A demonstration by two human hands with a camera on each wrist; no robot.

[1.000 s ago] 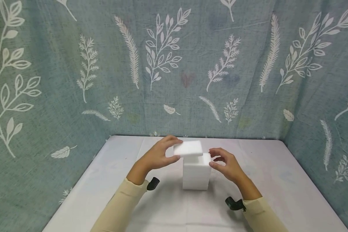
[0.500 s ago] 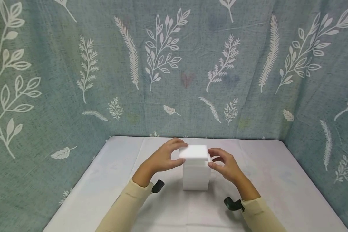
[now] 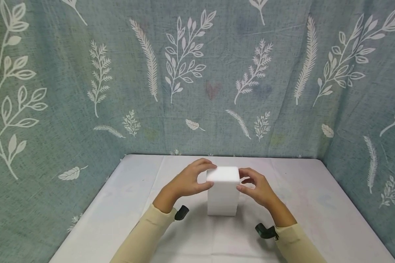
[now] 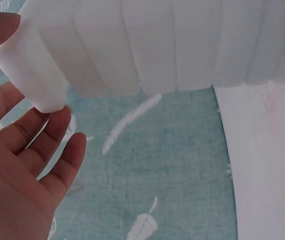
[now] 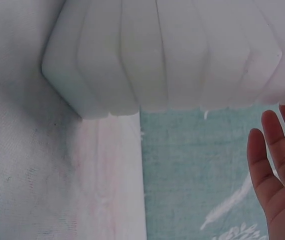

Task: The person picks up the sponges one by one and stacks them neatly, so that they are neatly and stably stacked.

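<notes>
A tall stack of white foam sponges (image 3: 222, 201) stands upright near the table's middle. My left hand (image 3: 187, 179) pinches the top sponge (image 3: 224, 174) by its left end, thumb in front and fingers behind. That sponge lies on the stack, roughly in line with it. In the left wrist view the same sponge (image 4: 32, 70) reaches slightly past the layers beneath. At the right side, my right hand (image 3: 258, 186) grips the stack's upper part between thumb and fingers. The right wrist view shows several layers (image 5: 182, 60) above the outer fingers (image 5: 282, 150); the thumb is hidden there.
A white cloth covers the table (image 3: 316, 204). Green-blue curtains (image 3: 197, 109) with white leaf prints rise behind it and at both sides. Each sleeve carries a small black camera mount, one at the left wrist (image 3: 181, 212) and one at the right (image 3: 266, 231).
My left hand has brought the held sponge rightward and down, from tilted above the stack onto its top. My right hand has stayed almost in place beside the stack.
</notes>
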